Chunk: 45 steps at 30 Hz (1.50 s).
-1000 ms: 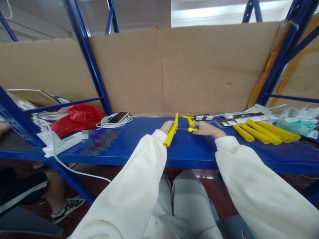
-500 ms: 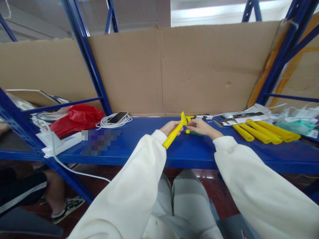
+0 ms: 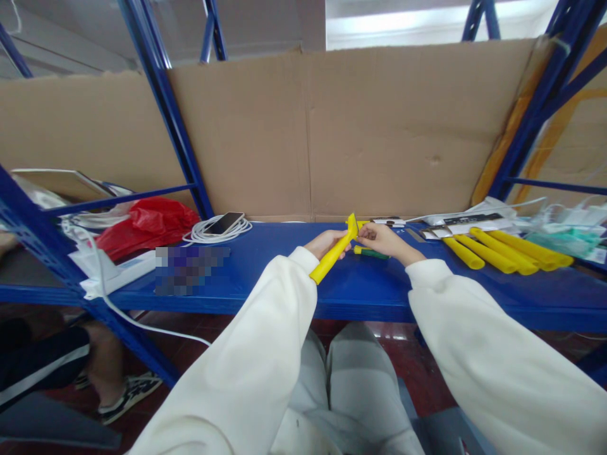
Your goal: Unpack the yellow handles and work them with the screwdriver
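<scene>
My left hand (image 3: 326, 242) is wrapped round a yellow scraper handle (image 3: 329, 260), which slants with its wide head up and away from me. Close to that head, my right hand (image 3: 378, 236) has its fingers pinched together. Whatever lies between those fingertips is too small to make out. Beneath the right hand, a tool with a green and yellow handle (image 3: 372, 253), which looks like a screwdriver, rests on the blue shelf (image 3: 279, 278). Just behind the hands, another yellow piece (image 3: 363, 224) is partly hidden.
Several yellow-handled scrapers (image 3: 493, 253) lie at the right beside clear plastic bags (image 3: 569, 230). Small flat packs (image 3: 387, 222) sit at the back. On the left are a phone (image 3: 226, 223) on a coiled white cable (image 3: 199, 235) and a red bag (image 3: 147, 227). Cardboard (image 3: 379, 133) stands behind.
The scraper handle has turned slightly in my left hand, its head now facing more toward the right. My right fingers have drawn back a little from the head.
</scene>
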{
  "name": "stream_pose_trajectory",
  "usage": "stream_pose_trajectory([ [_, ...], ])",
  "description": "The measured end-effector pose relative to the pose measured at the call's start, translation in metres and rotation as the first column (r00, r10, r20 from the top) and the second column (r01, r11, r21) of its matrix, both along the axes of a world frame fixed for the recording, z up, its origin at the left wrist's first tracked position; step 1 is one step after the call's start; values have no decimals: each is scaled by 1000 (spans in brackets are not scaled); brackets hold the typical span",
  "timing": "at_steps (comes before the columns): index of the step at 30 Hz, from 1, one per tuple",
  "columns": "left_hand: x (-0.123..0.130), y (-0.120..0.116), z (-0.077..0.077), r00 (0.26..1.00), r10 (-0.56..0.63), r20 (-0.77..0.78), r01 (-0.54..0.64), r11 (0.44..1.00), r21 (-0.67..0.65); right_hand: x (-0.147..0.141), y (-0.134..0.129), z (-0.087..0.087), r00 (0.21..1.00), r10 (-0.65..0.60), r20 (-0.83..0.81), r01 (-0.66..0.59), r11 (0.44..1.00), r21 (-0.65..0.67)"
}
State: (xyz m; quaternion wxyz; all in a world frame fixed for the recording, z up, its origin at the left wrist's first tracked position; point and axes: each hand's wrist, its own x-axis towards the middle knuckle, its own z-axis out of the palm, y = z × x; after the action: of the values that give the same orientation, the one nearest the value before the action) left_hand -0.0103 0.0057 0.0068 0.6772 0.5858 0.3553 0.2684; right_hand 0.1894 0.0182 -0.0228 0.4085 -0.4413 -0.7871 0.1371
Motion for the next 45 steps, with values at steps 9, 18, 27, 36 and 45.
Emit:
stream_pose_trajectory([
  [9,0,0,0,1000,-9,7,9,1000,2,-1,2,-3,1000,5,-19,-5,1000,-23],
  [18,0,2,-1,1000,22,14,-22,1000,-6,-1,2,-1,999,-40,24,40,999,-22],
  [27,-1,3,1,987,156,48,-153,987,-53,36,6,13,870,-474,139,476,879,18],
  [36,-3,4,1,979,196,58,-193,980,-56,86,6,2,541,-748,385,831,547,-107],
  [45,0,3,1,982,181,62,-178,982,-58,90,16,-1,510,-730,455,843,529,-95],
])
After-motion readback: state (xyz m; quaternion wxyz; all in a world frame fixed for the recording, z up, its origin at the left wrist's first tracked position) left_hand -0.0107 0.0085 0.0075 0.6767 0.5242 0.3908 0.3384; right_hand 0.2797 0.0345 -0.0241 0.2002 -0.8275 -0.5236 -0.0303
